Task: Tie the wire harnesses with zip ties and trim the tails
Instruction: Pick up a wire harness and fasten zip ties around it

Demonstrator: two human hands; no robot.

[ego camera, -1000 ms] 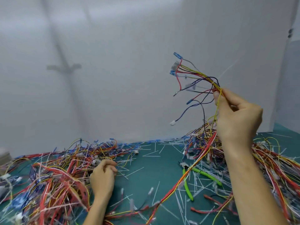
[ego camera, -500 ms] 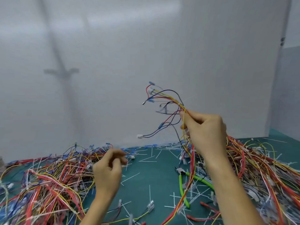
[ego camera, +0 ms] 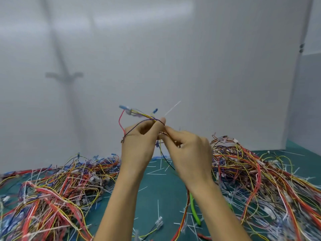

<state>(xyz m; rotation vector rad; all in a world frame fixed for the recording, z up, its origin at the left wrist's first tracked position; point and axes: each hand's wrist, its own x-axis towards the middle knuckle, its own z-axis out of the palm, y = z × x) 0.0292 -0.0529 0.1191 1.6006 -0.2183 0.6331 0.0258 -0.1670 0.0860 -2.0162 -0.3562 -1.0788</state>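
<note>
1. Harness [ego camera: 137,113] is held up in the air over the table [ego camera: 156,192], between the left pile [ego camera: 60,188] and the right pile [ego camera: 260,180].
2. Left hand [ego camera: 139,146] pinches the wires just below the terminals. A white zip tie [ego camera: 172,107] sticks up past its thumb.
3. Right hand [ego camera: 189,153] touches the left, its fingers curled on the wires lower down.
4. The fingers hide whether the tie is looped yet.
5. Risks, as I judge them:
   - The red wire [ego camera: 119,122] bows out from the bundle and could end up outside the tie.
   - The thin tie could slip from the pinch during threading.
   - Hanging wires could snag a pile and tug the bundle loose.
</note>
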